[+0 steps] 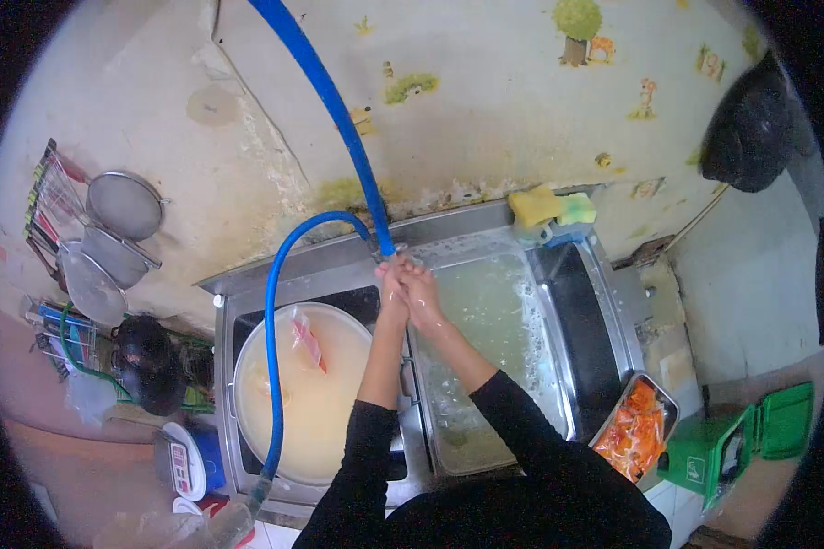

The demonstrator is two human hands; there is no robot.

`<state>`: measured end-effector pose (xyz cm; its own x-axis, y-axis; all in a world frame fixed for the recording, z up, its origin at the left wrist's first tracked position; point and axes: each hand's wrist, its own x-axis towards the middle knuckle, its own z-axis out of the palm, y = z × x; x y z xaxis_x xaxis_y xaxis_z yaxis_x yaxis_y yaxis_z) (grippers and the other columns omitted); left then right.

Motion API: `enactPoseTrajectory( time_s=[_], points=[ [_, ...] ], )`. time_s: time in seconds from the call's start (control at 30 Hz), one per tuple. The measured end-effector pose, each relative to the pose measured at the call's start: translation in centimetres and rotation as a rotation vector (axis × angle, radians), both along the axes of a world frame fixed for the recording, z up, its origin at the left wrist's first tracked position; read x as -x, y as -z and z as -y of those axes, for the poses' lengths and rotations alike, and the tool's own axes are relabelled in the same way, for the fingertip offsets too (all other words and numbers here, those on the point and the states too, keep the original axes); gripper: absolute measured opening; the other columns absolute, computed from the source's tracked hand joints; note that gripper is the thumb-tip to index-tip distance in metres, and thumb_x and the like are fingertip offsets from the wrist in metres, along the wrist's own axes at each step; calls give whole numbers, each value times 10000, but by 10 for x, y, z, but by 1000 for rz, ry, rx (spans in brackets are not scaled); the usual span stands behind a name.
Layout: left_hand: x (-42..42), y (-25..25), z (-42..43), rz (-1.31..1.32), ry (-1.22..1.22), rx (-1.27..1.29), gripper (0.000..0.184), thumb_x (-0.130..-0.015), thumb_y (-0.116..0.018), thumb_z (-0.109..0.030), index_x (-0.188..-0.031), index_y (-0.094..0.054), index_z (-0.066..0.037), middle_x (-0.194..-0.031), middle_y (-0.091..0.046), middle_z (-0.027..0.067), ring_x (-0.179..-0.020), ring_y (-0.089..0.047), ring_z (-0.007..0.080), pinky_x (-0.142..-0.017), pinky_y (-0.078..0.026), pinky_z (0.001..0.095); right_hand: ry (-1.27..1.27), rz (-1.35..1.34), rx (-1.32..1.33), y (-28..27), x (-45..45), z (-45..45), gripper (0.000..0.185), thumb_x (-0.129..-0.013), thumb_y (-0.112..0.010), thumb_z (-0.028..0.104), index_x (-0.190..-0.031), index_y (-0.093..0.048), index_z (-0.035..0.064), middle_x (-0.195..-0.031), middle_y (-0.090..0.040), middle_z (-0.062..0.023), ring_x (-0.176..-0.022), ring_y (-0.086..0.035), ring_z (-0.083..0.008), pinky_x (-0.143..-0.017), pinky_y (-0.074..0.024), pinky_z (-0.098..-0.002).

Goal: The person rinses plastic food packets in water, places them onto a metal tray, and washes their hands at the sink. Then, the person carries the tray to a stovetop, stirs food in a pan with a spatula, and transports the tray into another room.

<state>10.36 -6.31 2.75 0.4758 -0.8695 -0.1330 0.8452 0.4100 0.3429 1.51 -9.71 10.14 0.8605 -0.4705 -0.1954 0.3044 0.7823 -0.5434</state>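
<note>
My left hand [392, 285] and my right hand [420, 291] are pressed together at the back of the metal sink [412, 430], by the joint where the blue hose [357, 156] comes down. Both look wet, with fingers closed over one another; whatever lies between them is hidden. Left of them, a large round pot [240, 403] of cloudy liquid stands in one basin, a red and white packet [309, 340] in it. To the right, a rectangular tub [558, 366] holds cloudy, foamy water.
Yellow sponges [536, 207] lie on the back rim. A tray of orange food pieces [634, 430] stands at the right, beside a green bin [705, 448]. Strainers [125, 206] hang on the left wall. The hose loops over the pot.
</note>
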Motion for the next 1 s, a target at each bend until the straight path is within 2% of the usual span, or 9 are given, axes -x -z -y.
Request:
enactPoseTrajectory(
  time_s=[0.03,0.1,0.23,0.3,0.43,0.6,0.73,0.8,1.0],
  points=[
    [7,-9,1,131,-121,-104,204,-866,-456,-274,-897,-502,-78,-797,-526,56,-720,-504,213,-722,-446,378,10,4,-1,-3,2,1,128,-833,-500,59,-929,-575,16,-1013,-582,-164,-992,-562,-223,-712,-490,-242],
    [25,-30,4,393,-370,-304,253,-875,-439,-210,-1057,-535,-62,-921,-553,94,-859,-540,227,-756,-487,364,332,-360,1055,-12,10,4,197,-830,-526,168,-740,-616,18,-826,-624,-172,-776,-626,-222,-628,-491,-303],
    [75,-107,5,292,-567,-440,254,-870,-429,-295,-938,-527,-71,-833,-553,78,-771,-535,230,-718,-456,383,335,-526,1383,-37,3,8,343,-809,-544,293,-608,-599,20,-678,-599,-192,-645,-609,-271,-569,-462,-350],
    [88,-130,2,222,-705,-533,293,-867,-423,-352,-859,-522,-77,-775,-552,68,-712,-531,232,-693,-435,395,215,-580,1713,-34,-10,11,297,-814,-544,347,-784,-641,67,-595,-575,-182,-517,-563,-351,-510,-446,-440],
    [65,-76,0,575,-629,-510,497,-918,-308,-378,-1285,-375,-48,-1298,-398,93,-1195,-351,253,-999,-255,335,-9,-628,1481,-21,-26,13,279,-817,-553,319,-913,-615,65,-699,-612,-157,-640,-608,-285,-580,-459,-402],
    [50,-52,-2,165,-486,-300,371,-874,-366,-378,-1005,-502,-59,-947,-538,95,-879,-511,251,-766,-407,389,7,123,452,4,-8,-4,304,-852,-470,100,-1146,-461,21,-1149,-505,-103,-1061,-472,-185,-917,-357,-307],
    [17,-38,-18,86,-72,-24,358,-853,-365,-351,-967,-522,-51,-877,-569,99,-818,-544,256,-724,-447,402,-56,109,721,8,21,-6,357,-861,-445,52,-1213,-414,3,-1211,-455,-108,-1114,-441,-205,-964,-305,-286],
    [10,-40,-21,61,-130,-163,330,-845,-346,-290,-977,-525,-47,-887,-566,95,-837,-542,266,-729,-452,397,188,116,1253,-10,40,-9,251,-859,-487,131,-1071,-501,-2,-1140,-511,-102,-1037,-513,-228,-956,-316,-276],
    [46,-57,-25,-126,-434,-285,189,-847,-410,-117,-958,-528,-19,-777,-573,85,-774,-556,189,-745,-466,338,241,-124,1096,-6,7,-6,275,-855,-489,279,-964,-549,34,-928,-592,-160,-769,-591,-282,-648,-460,-379]
  ],
)
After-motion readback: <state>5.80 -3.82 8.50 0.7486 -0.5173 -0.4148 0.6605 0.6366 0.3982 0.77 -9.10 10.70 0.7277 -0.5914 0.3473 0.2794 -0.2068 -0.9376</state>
